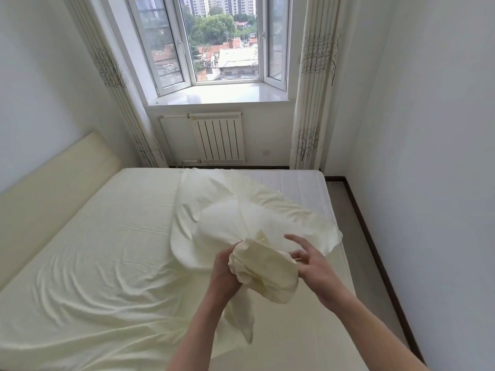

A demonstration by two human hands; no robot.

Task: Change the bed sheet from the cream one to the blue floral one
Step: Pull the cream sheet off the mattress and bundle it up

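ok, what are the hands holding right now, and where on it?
Both hands hold the cream sheet by its bunched-up end: the left hand grips the wad, the right hand holds its other side, fingers partly spread.

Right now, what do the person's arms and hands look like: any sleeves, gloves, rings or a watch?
Both forearms are bare as far as the frame shows, with no sleeves in view. The left hand and right hand wear no gloves. No watch, bracelet or ring shows on the wrists or fingers that can be seen; part of the left hand is hidden by cloth.

free: bare mattress point(302, 188) far corner | blocked: bunched cream sheet point(241, 218) — mid-bed
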